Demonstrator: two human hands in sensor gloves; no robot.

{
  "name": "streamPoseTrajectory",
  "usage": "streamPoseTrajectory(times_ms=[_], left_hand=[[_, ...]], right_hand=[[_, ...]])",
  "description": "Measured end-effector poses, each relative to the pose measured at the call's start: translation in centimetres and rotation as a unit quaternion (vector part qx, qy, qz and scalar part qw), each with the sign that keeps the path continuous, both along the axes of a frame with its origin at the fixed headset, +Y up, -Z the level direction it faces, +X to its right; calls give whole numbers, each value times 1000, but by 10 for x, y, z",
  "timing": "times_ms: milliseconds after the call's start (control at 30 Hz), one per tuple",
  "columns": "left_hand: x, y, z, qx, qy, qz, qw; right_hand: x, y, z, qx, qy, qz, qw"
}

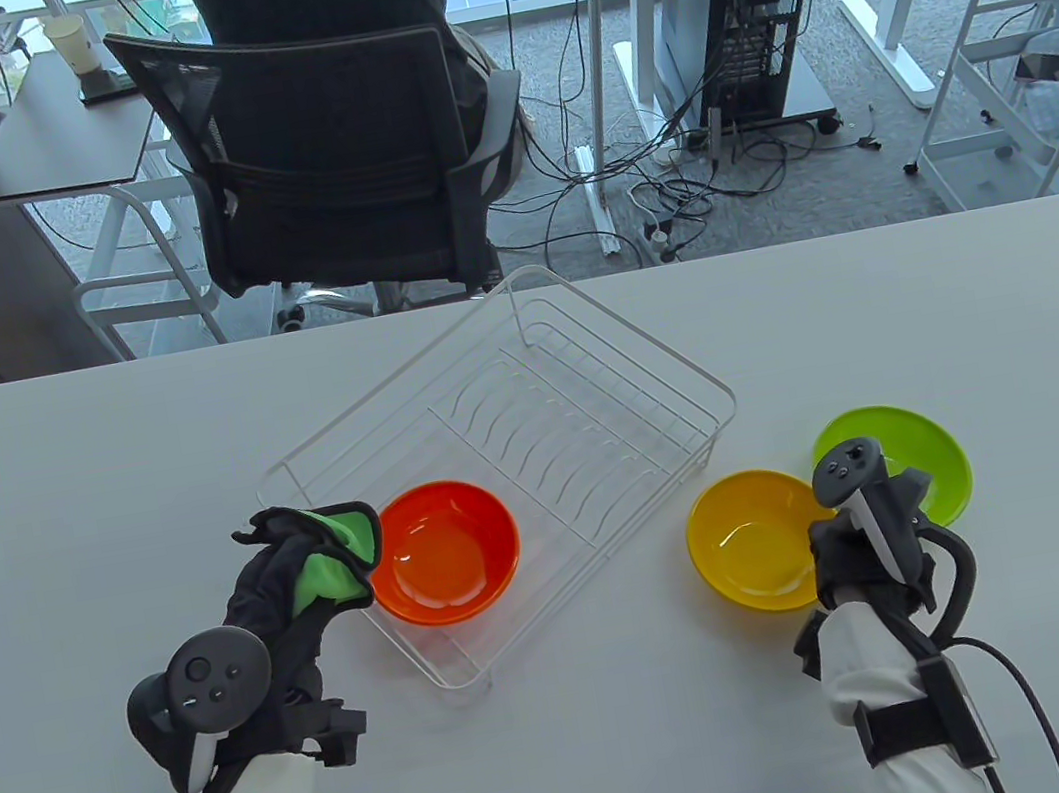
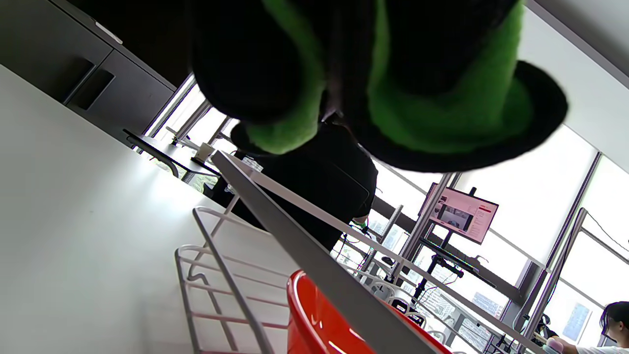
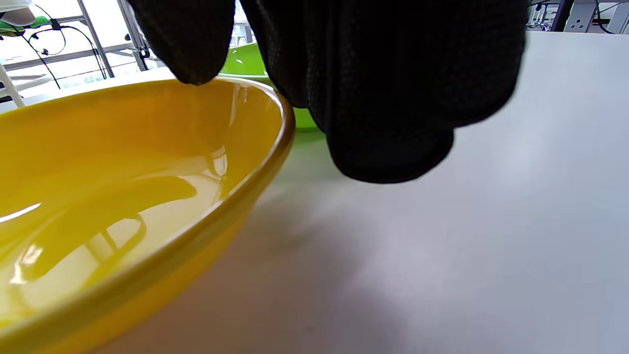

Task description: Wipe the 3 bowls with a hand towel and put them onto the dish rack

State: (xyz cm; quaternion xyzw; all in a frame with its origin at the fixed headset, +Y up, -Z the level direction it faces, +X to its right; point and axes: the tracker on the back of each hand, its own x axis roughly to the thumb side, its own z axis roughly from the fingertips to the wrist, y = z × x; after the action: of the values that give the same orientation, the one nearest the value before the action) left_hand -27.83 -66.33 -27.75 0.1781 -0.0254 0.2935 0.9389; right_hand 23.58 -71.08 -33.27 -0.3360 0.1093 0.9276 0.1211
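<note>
I am bunching the green hand towel in my left hand, my fingers curled round it so that folds of green stick out between the black glove fingers. That hand is hovering at the near-left corner of the white wire dish rack, just beside the orange bowl. The orange bowl is sitting upright inside the rack, in its near-left part, with its rim close to the towel. In the left wrist view the towel is filling the top of the picture, and the red-orange rim of the bowl is showing below it behind a rack wire.

My right hand is resting at the near-right rim of the yellow bowl, which is standing upright on the white counter to the right of the rack. In the right wrist view one fingertip is lying over the yellow bowl's rim while the other fingers are hanging down outside the wall, so the hand is pinching the rim, though I cannot tell how firmly. The green bowl is sitting on the counter just behind and to the right of the yellow one, their rims touching or nearly so; my right hand and its tracker are covering part of it.

Beyond the counter a black office chair is standing with a person seated in it, facing away.
</note>
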Motion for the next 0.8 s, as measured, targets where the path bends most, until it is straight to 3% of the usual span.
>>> streamPoseTrajectory(times_ms=[333, 800], left_hand=[[2, -1, -1, -6, -4, -7, 1000], [6, -3, -2, -15, -12, -19, 1000]], right_hand=[[3, -20, -3, -49, -10, -26, 998], [3, -28, -5, -48, -5, -19, 999]])
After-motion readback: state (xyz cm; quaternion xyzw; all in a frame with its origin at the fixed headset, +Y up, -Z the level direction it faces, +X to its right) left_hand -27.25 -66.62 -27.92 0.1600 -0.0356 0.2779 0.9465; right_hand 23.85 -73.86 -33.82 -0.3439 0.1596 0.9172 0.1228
